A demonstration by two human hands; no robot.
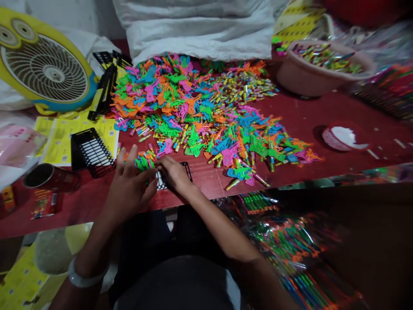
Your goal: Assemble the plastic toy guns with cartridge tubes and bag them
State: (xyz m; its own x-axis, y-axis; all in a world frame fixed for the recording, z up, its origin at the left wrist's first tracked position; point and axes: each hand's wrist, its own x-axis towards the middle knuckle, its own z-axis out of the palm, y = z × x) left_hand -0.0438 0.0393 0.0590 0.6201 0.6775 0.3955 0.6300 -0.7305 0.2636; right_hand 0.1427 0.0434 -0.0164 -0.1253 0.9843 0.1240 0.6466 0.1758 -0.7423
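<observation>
My left hand (129, 189) is over the red table's front edge, its fingers apart, beside a small bunch of green and colourful pieces (144, 162). To its right, my right hand (173, 173) bends down over a black rack with a white card (161, 181); its fingertips are tucked under, and what they hold, if anything, is hidden. Just beyond both hands spreads a big heap of orange, green, blue and pink plastic pieces (174, 99), mixed with small yellow-wrapped tubes (243, 88).
On the left stand a yellow fan (53, 71), black racks (93, 150) on yellow sheets (60, 137) and a dark red cup (54, 177). A pink basin (309, 79) and a small red-rimmed bowl (343, 137) are at right. Bagged colourful items (290, 241) lie below the table edge.
</observation>
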